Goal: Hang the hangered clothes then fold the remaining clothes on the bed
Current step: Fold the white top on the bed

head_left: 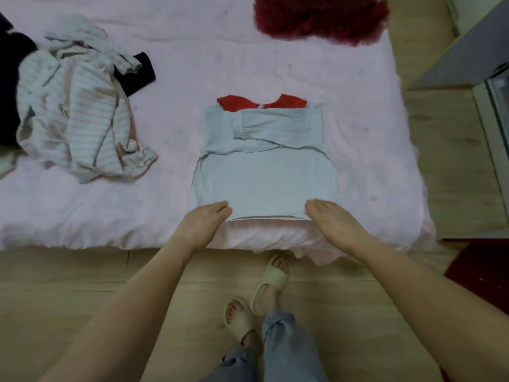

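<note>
Nearest the camera, the person is standing on the wooden floor (82,271) in beige slippers (271,282), at the near edge of the bed (82,216).

Both hands are reaching to the near hem of the grey top (264,183). The left hand (202,220) is resting at the near left corner, fingers straight and held together, lying on the cloth. The right hand (334,219) is doing the same at the near right corner, fingers together and extended. Whether any fingertip is tucked under the hem cannot be told.

The grey top is lying flat near the bed's near edge, right of centre, sleeves already folded across its far part, with a red garment (292,102) showing just beyond its far edge.

Judgement: the fabric is appearing light, soft and limp, so it will be sagging if lifted at one point. The two near corners are looking like the sound places to pinch, for carrying the hem towards the far edge.

Further left, a striped garment (80,128) is lying crumpled, unfolded, over dark clothing (137,71). At the far edge, a dark red fluffy item (319,17) is lying.
</note>
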The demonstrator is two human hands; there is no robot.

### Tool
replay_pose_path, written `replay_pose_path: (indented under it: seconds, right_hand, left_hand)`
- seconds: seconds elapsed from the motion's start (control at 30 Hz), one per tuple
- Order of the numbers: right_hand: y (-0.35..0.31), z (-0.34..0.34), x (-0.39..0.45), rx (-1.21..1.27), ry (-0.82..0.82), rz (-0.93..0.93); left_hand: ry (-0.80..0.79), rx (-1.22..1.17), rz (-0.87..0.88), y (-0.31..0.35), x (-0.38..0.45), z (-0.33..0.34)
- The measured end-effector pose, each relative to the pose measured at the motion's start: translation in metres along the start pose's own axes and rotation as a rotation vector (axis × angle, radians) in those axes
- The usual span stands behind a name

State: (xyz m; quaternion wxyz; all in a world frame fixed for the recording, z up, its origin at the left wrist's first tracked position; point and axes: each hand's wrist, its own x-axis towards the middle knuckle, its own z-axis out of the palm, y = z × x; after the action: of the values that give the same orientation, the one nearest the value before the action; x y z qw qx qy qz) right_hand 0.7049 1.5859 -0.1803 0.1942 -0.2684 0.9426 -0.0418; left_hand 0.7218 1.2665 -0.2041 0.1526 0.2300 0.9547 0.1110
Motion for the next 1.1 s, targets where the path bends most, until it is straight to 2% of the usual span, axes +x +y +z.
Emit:
replay_pose_path:
  seconds: [0.07, 0.13, 0.27, 0.33, 0.47, 0.57, 0.77, 0.97, 1.03, 1.1]
  right_hand:
    - [-0.002, -0.017, 0.001, 0.044, -0.057, 0.12]
    - [0.004, -0.038, 0.011, 0.072, -0.027, 0.188]
    - [0.017, -0.081, 0.043, 0.361, 0.21, 0.42]
    - [0.027, -0.098, 0.068, 0.456, 0.303, 0.531]
    - [0.054, -0.112, 0.124, 0.558, 0.411, 0.605]
    - [0.076, -0.113, 0.16, 0.583, 0.422, 0.592]
    - [0.12, -0.108, 0.206, 0.521, 0.325, 0.604]
    - [0.135, -0.092, 0.25, 0.347, 0.235, 0.61]
    - [0.134, -0.088, 0.257, 0.233, 0.318, 0.597]
    - [0.128, -0.081, 0.258, 0.127, 0.39, 0.465]
  left_hand:
    - [-0.033, -0.037, -0.103, 0.0, 0.004, -0.025]
    - [0.017, -0.069, -0.228, -0.006, 0.014, -0.052]
    - [0.26, -0.237, -0.476, -0.032, 0.042, -0.095]
    - [0.329, -0.365, -0.531, -0.041, 0.063, -0.109]
    - [0.429, -0.691, -0.64, -0.055, 0.117, -0.119]
    - [0.452, -0.633, -0.679, -0.07, 0.155, -0.121]
    - [0.409, -0.555, -0.696, -0.098, 0.215, -0.119]
    - [0.231, -0.332, -0.777, -0.12, 0.25, -0.099]
    - [0.263, -0.203, -0.716, -0.124, 0.257, -0.095]
    - [0.389, -0.096, -0.501, -0.121, 0.259, -0.089]
